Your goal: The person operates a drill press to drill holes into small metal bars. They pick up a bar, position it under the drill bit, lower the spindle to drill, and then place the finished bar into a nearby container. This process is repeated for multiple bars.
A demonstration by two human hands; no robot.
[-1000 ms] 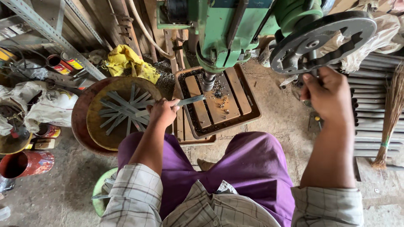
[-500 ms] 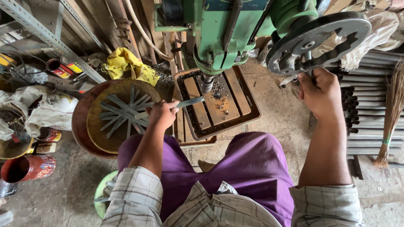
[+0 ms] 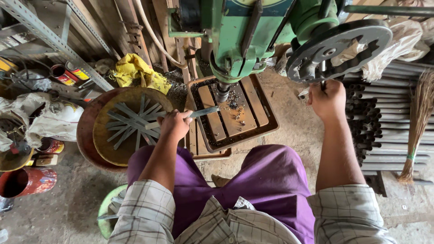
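Note:
My left hand (image 3: 175,124) grips a flat metal strip (image 3: 204,111) and holds its far end on the slotted table (image 3: 253,106) of a green drill press (image 3: 253,31), right under the spindle (image 3: 222,92). Metal chips lie around the strip's end. My right hand (image 3: 328,99) is closed around the handle of the dark feed wheel (image 3: 339,47) at the press's right side. I sit in front of the machine, purple trousers over my knees.
A round rusty pan (image 3: 108,135) with several metal strips lies on the floor at left, beside a yellow cloth (image 3: 135,72). Red tins (image 3: 25,180) and sacks stand further left. Stacked pipes (image 3: 375,117) and a broom (image 3: 418,122) lie at right.
My right hand has pulled the feed handle down and toward the left. The left hand keeps the strip under the spindle.

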